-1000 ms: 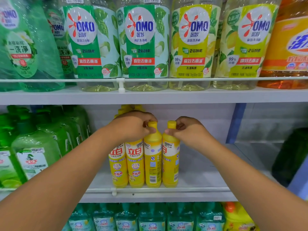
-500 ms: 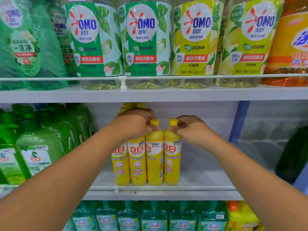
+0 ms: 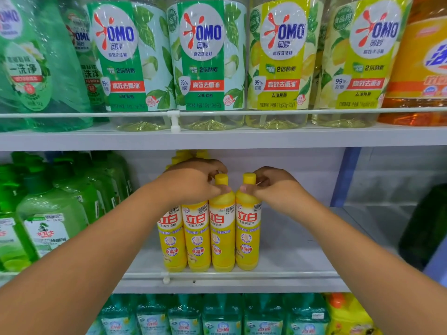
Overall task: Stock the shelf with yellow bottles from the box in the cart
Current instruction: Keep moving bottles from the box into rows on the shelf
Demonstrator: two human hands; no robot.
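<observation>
Near the shelf's [image 3: 242, 282] front edge, my left hand [image 3: 193, 182] and right hand [image 3: 275, 187] pinch two yellow bottles' [image 3: 222, 228] necks; a bump could tip the row.

The yellow bottles [image 3: 222, 228] are smooth, glossy plastic with printed labels. The shelf [image 3: 285, 252] looks like matt painted metal. Up above, the large OMO bottles [image 3: 210, 59] are clear plastic wrapped in shiny film.

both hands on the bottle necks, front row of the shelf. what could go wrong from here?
1. The left hand and right hand pinch the two right yellow bottles only at the necks; tall and narrow, they might tip.
2. They stand close behind the thin front rail; a forward nudge might topple one over it.
</observation>
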